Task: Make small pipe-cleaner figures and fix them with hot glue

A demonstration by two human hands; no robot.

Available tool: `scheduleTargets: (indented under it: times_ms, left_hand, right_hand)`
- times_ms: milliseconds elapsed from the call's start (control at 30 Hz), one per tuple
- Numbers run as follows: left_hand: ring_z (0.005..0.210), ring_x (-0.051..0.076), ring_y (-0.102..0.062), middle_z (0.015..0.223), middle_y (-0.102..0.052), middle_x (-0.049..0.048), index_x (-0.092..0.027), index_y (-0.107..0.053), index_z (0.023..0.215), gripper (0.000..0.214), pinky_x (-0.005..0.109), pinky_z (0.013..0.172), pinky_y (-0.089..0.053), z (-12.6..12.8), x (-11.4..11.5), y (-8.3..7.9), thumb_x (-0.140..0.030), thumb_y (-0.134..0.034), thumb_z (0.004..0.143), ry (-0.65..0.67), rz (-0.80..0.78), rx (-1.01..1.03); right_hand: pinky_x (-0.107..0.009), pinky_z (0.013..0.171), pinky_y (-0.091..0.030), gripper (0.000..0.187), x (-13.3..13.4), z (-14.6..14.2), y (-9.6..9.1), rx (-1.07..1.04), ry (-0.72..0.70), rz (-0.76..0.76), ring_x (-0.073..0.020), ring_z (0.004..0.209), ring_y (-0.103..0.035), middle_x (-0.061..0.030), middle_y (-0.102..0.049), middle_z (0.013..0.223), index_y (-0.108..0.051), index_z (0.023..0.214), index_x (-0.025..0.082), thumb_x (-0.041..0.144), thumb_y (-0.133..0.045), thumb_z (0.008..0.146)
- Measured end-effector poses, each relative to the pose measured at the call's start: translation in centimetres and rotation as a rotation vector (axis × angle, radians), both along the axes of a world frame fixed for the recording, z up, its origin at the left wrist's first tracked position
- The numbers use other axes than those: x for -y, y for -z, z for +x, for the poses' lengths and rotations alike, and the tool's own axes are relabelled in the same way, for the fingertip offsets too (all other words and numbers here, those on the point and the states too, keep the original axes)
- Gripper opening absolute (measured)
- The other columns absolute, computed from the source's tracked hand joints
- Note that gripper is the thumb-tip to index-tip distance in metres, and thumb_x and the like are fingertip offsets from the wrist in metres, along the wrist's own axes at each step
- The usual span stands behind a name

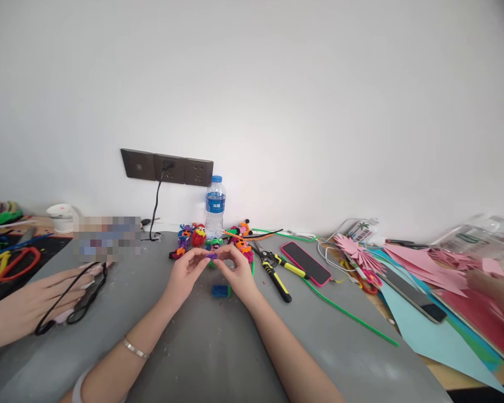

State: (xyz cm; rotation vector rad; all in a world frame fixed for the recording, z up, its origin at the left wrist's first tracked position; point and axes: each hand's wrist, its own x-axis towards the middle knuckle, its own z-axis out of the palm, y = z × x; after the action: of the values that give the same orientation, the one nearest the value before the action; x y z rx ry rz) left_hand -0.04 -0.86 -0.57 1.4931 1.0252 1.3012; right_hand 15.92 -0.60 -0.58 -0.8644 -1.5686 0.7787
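Between the fingertips of my left hand (pixel 190 270) and my right hand (pixel 236 270) is a small purple piece of fuzzy pipe cleaner (pixel 212 256). Both hands pinch it, one at each end, above the grey table. Just below it on the tabletop lies a blue fuzzy roll (pixel 221 291) with a green end. Behind my fingers several colourful pipe-cleaner figures, among them a red and yellow one (pixel 199 235) and an orange and pink one (pixel 242 246), stand in a cluster, partly hidden by my hands.
A water bottle (pixel 215 207) stands by the wall. To the right are pliers (pixel 276 271), a pink-edged phone (pixel 306 263) and a green pipe cleaner (pixel 353 313). At the left another person's hand (pixel 46 296) holds a black cord; at the far right, another hand (pixel 495 294) is near pink paper (pixel 424 266).
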Motion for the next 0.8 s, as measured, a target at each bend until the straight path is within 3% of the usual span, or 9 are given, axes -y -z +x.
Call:
scheduleTargets:
  times_ms: [567, 800]
  left_hand:
    - [0.090, 0.017, -0.063, 0.095, -0.064, 0.0029, -0.021, -0.059, 0.099, 0.019, 0.029, 0.084, -0.052, -0.11, 0.04, 0.96, -0.031, -0.061, 0.084, -0.015, 0.106, -0.016]
    - [0.080, 0.016, -0.064, 0.086, -0.064, 0.0021, -0.019, -0.061, 0.089, 0.015, 0.028, 0.077, -0.055, -0.01, 0.27, 0.31, -0.033, -0.061, 0.084, 0.015, 0.132, -0.016]
  right_hand:
    - [-0.029, 0.074, -0.049, 0.007, 0.13, 0.08, -0.04, 0.029, 0.020, -0.016, -0.0163, 0.074, -0.059, -0.0033, -0.064, 0.081, -0.063, 0.086, 0.018, 0.024, -0.061, 0.082]
    - [-0.029, 0.073, -0.048, 0.005, 0.28, -0.09, 0.02, -0.021, -0.019, -0.023, -0.0155, 0.073, -0.058, -0.0019, -0.061, 0.080, -0.061, 0.085, 0.019, 0.022, -0.060, 0.081]
